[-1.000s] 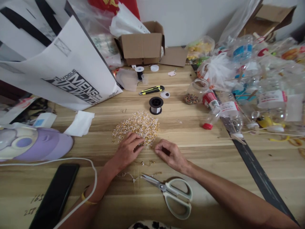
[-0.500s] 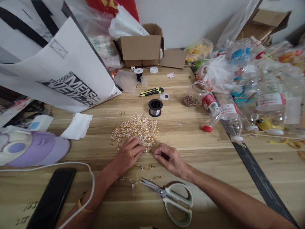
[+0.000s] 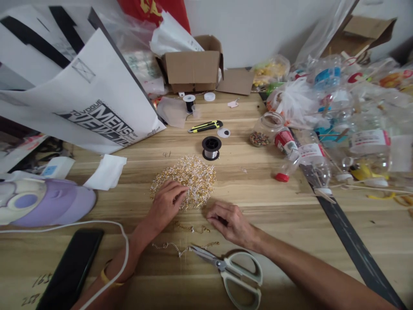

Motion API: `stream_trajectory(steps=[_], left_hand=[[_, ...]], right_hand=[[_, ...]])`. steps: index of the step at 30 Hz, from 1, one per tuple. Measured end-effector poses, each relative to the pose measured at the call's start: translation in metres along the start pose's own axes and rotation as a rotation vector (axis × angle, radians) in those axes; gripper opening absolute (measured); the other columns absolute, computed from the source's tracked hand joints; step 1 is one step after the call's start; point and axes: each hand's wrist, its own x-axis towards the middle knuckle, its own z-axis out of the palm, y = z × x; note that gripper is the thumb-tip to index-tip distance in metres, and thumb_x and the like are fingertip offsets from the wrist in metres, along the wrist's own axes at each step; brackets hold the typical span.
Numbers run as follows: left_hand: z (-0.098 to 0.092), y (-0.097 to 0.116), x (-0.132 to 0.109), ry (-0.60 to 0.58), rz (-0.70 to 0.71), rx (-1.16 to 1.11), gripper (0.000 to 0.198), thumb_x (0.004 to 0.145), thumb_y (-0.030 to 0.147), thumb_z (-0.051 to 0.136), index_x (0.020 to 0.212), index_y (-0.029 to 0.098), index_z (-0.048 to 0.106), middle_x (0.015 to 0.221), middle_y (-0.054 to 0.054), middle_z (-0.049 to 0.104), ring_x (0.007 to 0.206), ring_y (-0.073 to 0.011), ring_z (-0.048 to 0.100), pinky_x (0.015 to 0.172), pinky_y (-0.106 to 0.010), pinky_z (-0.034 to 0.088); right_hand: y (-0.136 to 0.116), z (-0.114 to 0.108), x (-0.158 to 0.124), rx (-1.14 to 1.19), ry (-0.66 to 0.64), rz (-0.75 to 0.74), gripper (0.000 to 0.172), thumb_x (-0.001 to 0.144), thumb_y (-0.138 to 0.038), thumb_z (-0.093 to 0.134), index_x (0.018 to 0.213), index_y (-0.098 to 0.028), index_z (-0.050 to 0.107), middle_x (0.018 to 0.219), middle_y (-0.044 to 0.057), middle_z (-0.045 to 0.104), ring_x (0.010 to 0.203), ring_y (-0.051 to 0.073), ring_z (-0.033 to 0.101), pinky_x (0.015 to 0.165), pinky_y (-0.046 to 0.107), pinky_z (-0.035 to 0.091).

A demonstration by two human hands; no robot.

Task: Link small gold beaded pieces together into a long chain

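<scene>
My left hand (image 3: 168,199) rests on the front left of a pile of gold and clear jewellery pieces (image 3: 196,176), thumb and fingers pinched together; anything between them is too small to make out. To the right of the pile, my right hand (image 3: 230,220) is curled low over the wood with its fingertips pinched; what they hold, if anything, does not show. Between my wrists lie a short gold chain (image 3: 192,229) and a longer chain with clear stones (image 3: 176,249). The blades of white-handled scissors (image 3: 221,263) touch the longer chain's area.
Beyond the pile stand a wire spool (image 3: 211,148) and a yellow-black utility knife (image 3: 205,126). Bottles (image 3: 311,157) and a jar of beads (image 3: 260,137) crowd the right. On the left are a phone (image 3: 71,269), a white cable (image 3: 124,241) across my forearm, and a paper bag (image 3: 97,86).
My left hand has shifted left and slightly up across the pile, away from my right hand. My right hand has dropped slightly toward me, still pinched.
</scene>
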Motion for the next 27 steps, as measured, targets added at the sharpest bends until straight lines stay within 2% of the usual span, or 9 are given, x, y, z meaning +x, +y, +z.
stream_trajectory(steps=[7,15,18,23,27], left_hand=[[-0.002,0.000,0.005,-0.027,-0.032,-0.001,0.027,0.090,0.010,0.043,0.099,0.015,0.067,0.091,-0.007,0.065,0.089,-0.0198,0.054,0.084,-0.036,0.044],[-0.005,0.010,0.006,-0.151,0.003,0.065,0.032,0.088,0.005,0.042,0.104,0.017,0.067,0.089,-0.006,0.061,0.089,-0.0208,0.050,0.084,-0.037,0.043],[-0.005,0.014,0.005,-0.195,0.016,0.078,0.029,0.087,0.005,0.044,0.100,0.016,0.068,0.090,-0.007,0.059,0.091,-0.0215,0.049,0.085,-0.038,0.044],[-0.005,0.011,0.004,-0.146,0.037,0.032,0.030,0.081,-0.003,0.044,0.084,0.016,0.068,0.087,-0.006,0.058,0.090,-0.0203,0.050,0.083,-0.036,0.044],[-0.003,0.004,0.007,-0.070,0.008,0.037,0.032,0.080,-0.003,0.042,0.086,0.015,0.067,0.086,-0.005,0.059,0.089,-0.0199,0.051,0.082,-0.035,0.044]], right_hand=[[-0.001,0.000,0.000,-0.014,0.000,0.005,0.011,0.090,-0.013,0.050,0.082,-0.016,0.057,0.076,0.004,0.059,0.072,0.014,0.056,0.065,0.024,0.046],[0.000,0.001,0.000,-0.014,0.015,0.002,0.011,0.090,-0.012,0.051,0.082,-0.016,0.057,0.076,0.004,0.059,0.072,0.013,0.056,0.065,0.023,0.045],[0.000,0.002,-0.001,-0.020,0.016,-0.001,0.010,0.090,-0.013,0.051,0.082,-0.016,0.057,0.076,0.004,0.058,0.071,0.013,0.055,0.064,0.023,0.045],[0.000,0.001,-0.001,-0.017,0.015,0.000,0.011,0.090,-0.012,0.051,0.081,-0.016,0.056,0.076,0.003,0.058,0.072,0.013,0.055,0.065,0.023,0.045],[-0.001,0.001,0.000,-0.009,0.014,0.001,0.011,0.089,-0.012,0.051,0.081,-0.016,0.056,0.076,0.003,0.058,0.072,0.013,0.055,0.065,0.023,0.045]])
